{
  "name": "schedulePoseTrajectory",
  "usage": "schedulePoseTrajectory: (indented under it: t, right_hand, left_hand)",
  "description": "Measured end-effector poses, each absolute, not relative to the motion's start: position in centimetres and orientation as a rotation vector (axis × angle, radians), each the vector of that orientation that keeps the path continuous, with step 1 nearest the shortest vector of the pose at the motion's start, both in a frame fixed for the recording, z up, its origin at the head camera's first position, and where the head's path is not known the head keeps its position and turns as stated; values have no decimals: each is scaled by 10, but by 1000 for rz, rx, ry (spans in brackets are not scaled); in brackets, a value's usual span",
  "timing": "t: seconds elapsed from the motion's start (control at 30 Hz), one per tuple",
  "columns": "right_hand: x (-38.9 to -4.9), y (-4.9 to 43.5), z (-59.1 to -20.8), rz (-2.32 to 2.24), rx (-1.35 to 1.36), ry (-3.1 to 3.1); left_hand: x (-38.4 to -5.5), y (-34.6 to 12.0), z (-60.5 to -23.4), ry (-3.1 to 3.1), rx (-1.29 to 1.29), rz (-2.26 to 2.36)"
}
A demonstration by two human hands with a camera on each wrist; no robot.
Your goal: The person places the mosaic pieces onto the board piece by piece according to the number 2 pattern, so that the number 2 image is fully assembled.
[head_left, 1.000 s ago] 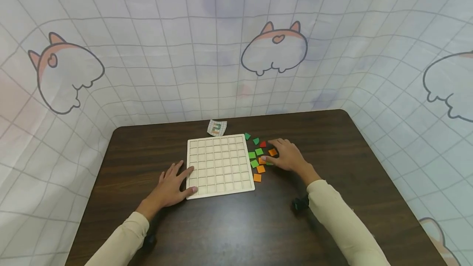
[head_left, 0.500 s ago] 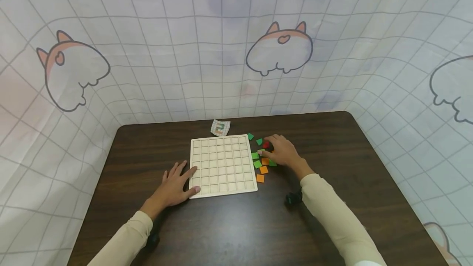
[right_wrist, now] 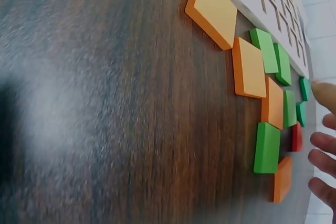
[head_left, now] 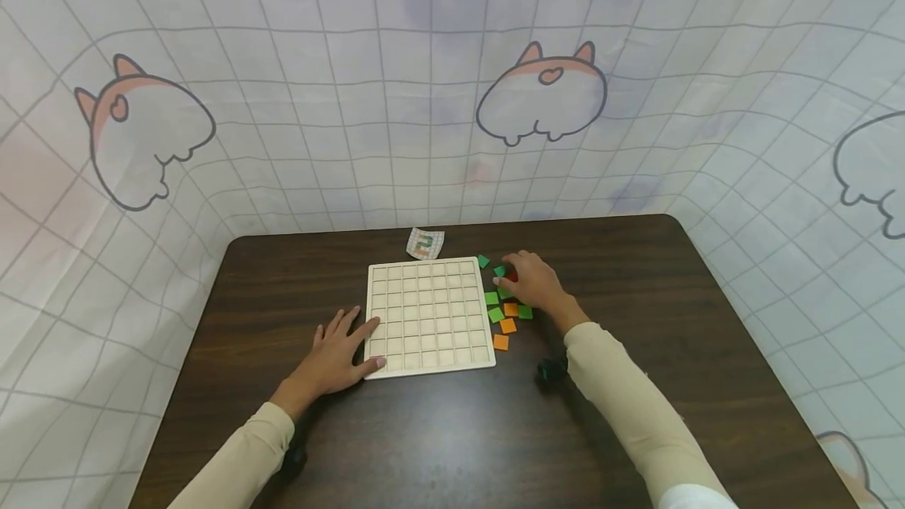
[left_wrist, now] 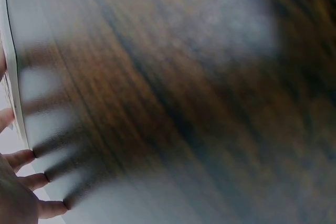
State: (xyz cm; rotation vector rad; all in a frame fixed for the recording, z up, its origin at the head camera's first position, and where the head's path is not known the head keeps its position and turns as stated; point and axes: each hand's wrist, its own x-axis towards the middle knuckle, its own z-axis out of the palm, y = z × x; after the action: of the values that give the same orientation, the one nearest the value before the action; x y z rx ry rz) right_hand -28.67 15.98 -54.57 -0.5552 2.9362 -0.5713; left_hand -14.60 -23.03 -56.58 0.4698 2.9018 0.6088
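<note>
My left hand (head_left: 331,361) lies with fingers spread at the left edge of a cream gridded board (head_left: 431,318), thumb and index finger touching its rim. In the left wrist view, its fingertips (left_wrist: 54,208) rest on the dark tabletop beside the board. My right hand (head_left: 535,281) hovers over coloured pieces to the board's right, its fingers loosely bent. A red piece (right_wrist: 297,137) sits by the right fingers, with dark green pieces (right_wrist: 304,88) close by; nothing is held. Orange squares (right_wrist: 249,69) and light green squares (right_wrist: 268,148) lie nearer. One orange piece is hidden by the hand in the head view.
A small printed pattern card (head_left: 426,243) lies behind the board near the table's far edge. White grid-patterned curtains (head_left: 396,124) enclose the back and sides of the dark wooden table (head_left: 438,438).
My right hand has moved away from me and slightly left, from the orange and green squares to above the red piece. My left hand stays on the board's edge. The head view has shifted slightly.
</note>
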Motion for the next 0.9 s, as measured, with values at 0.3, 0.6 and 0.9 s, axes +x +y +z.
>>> schedulePoseTrajectory:
  t: [0.3, 0.6, 0.9]
  right_hand:
    - [-292, 154, -556, -595, -503, 2976]
    - [-295, 150, -559, -559, -460, 3017]
    - [-294, 146, -558, -508, -443, 3051]
  left_hand:
    - [-145, -230, -566, 2910, 462, 601]
    - [-145, -230, -568, 2916, 480, 586]
    - [-146, -232, -571, 2913, 473, 584]
